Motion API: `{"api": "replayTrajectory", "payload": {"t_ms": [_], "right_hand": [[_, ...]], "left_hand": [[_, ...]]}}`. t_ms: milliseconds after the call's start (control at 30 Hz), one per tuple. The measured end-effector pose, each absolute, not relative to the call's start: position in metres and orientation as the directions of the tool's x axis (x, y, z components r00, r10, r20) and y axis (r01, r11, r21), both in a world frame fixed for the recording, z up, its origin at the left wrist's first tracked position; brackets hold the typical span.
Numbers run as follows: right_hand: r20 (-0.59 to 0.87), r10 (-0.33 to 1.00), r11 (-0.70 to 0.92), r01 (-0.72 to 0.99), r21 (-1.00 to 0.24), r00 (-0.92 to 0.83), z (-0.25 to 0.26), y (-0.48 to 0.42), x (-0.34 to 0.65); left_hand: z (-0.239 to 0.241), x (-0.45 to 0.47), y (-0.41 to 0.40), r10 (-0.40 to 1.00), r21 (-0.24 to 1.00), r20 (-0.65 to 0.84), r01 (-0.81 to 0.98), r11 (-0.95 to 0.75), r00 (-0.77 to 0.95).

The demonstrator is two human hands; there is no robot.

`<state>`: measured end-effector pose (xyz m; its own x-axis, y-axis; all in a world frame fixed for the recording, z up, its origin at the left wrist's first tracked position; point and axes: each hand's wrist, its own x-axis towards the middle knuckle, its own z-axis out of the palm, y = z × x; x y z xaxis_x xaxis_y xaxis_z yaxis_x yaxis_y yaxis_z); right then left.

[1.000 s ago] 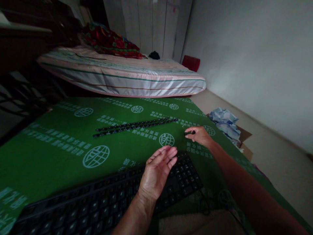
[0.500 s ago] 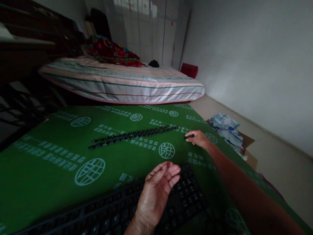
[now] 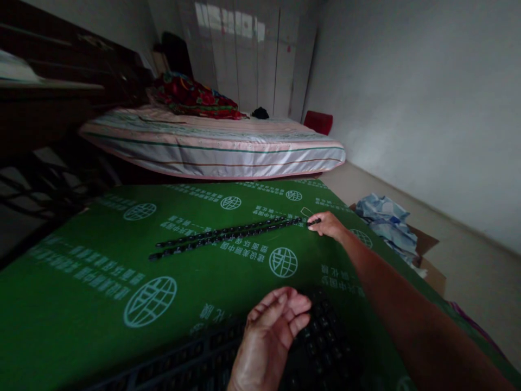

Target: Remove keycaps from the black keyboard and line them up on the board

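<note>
Reaching over the green table cover, my right hand (image 3: 326,224) pinches a small black keycap (image 3: 314,222) between thumb and fingertips. The keycap is at the right end of two long rows of black keycaps (image 3: 228,233) lying on the cover. My left hand (image 3: 271,334) is palm up with loosely curled fingers, and nothing shows in it. It is over a black keyboard (image 3: 195,355) at the bottom of the view, hiding part of it. Keys stand on the keyboard's number pad, which is dim.
The green printed cover (image 3: 101,244) spreads over the table. Behind it stands a bed (image 3: 228,155) with a red floral blanket (image 3: 195,98). Crumpled blue-white cloth (image 3: 382,217) and cardboard (image 3: 425,241) are on the floor at right. A thin pale loop (image 3: 306,211) shows near my right hand.
My right hand has come closer to the right end of the keycap rows with its keycap. My left hand stays over the keyboard, slightly lower in view. The whole view has shifted a little.
</note>
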<state>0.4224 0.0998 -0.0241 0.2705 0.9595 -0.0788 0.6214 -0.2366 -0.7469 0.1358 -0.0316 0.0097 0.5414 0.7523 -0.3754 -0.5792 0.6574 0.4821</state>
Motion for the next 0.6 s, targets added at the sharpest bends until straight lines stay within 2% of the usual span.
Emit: {"api": "replayTrajectory", "payload": {"t_ms": [600], "right_hand": [[-0.096,0.975,-0.208,0.668,-0.715,0.201,-0.027,0.125,0.439]], "left_hand": [[0.008,0.134,-0.034,0.764,0.514,-0.359,-0.570,0.641,0.536]]}}
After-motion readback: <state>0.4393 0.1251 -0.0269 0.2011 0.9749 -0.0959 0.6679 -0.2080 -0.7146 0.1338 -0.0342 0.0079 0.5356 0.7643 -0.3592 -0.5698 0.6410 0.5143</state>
